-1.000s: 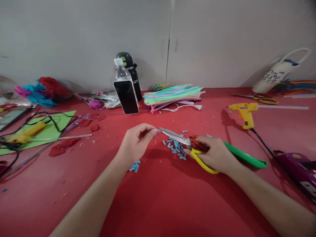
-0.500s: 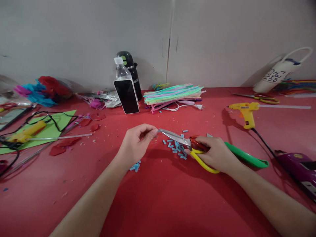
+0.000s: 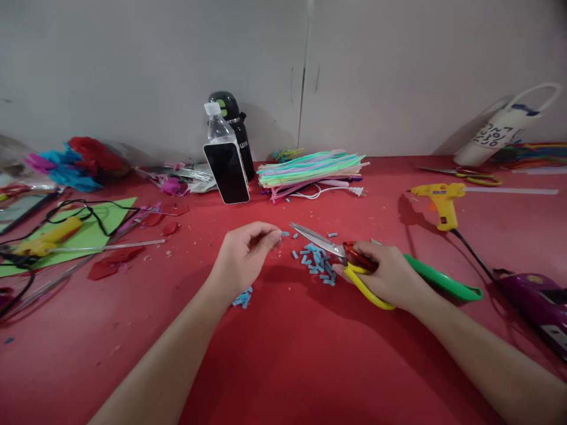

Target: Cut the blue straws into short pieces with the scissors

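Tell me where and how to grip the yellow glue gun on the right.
Glue gun: probably by its handle, from the near side. The handle points toward the person; the nozzle faces left and the glue stick juts right. Avoid the cord at the handle's base. The right hand holds scissors, so free it first.

And here are the scissors [image 3: 315,238], silver blades looking closed, tip pointing left and away, one loop red, one yellow, held in the right hand [image 3: 387,271]. A short blue bit [image 3: 285,234] pokes out at the pinched fingertips of the left hand [image 3: 245,254], just off the tip. Blue pieces [image 3: 315,260] lie scattered beneath the blades (a smaller blue cluster [image 3: 242,298] sits by the left wrist).
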A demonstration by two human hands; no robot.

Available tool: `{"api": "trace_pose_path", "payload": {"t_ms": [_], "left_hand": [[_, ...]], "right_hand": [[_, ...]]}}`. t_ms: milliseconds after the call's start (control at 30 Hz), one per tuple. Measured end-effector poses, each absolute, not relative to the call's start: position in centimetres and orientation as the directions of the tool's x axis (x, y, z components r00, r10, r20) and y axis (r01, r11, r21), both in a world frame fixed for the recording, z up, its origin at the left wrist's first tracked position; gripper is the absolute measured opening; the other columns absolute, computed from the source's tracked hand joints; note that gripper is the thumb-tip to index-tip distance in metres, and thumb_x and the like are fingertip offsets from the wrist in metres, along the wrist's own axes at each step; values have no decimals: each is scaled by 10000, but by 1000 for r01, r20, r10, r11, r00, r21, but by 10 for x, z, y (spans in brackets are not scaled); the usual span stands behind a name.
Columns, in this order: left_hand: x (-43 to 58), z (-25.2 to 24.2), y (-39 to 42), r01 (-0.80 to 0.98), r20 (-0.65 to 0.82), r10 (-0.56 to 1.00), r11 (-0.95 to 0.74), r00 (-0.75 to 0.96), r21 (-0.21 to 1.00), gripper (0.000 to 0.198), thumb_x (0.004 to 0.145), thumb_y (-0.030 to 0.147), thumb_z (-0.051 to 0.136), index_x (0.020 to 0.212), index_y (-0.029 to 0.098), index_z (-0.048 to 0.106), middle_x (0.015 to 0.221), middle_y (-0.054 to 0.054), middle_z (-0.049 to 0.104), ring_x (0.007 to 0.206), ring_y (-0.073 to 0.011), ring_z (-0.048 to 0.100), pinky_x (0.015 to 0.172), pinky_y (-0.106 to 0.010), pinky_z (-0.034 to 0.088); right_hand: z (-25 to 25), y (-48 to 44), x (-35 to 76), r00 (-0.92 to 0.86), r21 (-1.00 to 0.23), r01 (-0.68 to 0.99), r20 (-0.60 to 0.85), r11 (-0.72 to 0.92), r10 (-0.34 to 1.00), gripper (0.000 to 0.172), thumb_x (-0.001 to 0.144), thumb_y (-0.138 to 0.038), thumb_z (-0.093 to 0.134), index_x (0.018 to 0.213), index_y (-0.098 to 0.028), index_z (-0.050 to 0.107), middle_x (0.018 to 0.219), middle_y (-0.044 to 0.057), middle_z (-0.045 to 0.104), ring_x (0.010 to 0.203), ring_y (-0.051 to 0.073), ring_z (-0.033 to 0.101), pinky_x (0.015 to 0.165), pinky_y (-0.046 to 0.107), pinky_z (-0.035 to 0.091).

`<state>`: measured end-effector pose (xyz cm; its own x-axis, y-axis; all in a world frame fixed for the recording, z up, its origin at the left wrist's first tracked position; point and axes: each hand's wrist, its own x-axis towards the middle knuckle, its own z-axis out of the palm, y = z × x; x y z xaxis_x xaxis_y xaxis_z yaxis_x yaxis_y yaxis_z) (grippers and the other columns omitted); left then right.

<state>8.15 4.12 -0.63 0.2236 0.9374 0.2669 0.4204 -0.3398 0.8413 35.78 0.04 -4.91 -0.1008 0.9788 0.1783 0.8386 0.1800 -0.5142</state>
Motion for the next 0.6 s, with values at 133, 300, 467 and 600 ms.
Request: {"api": "trace_pose_path", "payload": {"t_ms": [133,300,467,600], "left_hand": [[81,-8,42,438,266,943,-330,201,837,214,938,340,608,886,164,718,800,-18,720,757,-128,656,736,-206,523],[79,-7,40,471,286,939,-344,192,812,214,943,329,595,879,162,714,782,-20,714,744,-137,650,732,-220,521],[81,-4,38,499,308,929,-371,207,783,217,945,327,582,861,166,702,787,-26,710,745,-150,646,718,-230,518],[81,-4,37,518,314,924,-383,219,765,217,948,343,581,883,174,701,811,-27,713,758,-152,641,722,-232,511]], "right_hand": [[-49,0,358,-130,-520,830,174,203,976,428,742,-423,696,632,-220,335,570,-68,298,579,109,228,487,238,224],[-52,-1,360,-116,-522,834,148,177,982,381,733,-356,678,634,-219,336,577,-66,295,590,112,224,495,241,227],[-50,-1,359,-107,-528,834,134,162,985,383,739,-386,670,625,-220,345,577,-63,298,591,116,228,496,245,227],[-49,0,357,-122,-517,838,137,176,983,402,753,-412,661,618,-220,334,564,-58,317,581,114,238,492,245,222]]}}
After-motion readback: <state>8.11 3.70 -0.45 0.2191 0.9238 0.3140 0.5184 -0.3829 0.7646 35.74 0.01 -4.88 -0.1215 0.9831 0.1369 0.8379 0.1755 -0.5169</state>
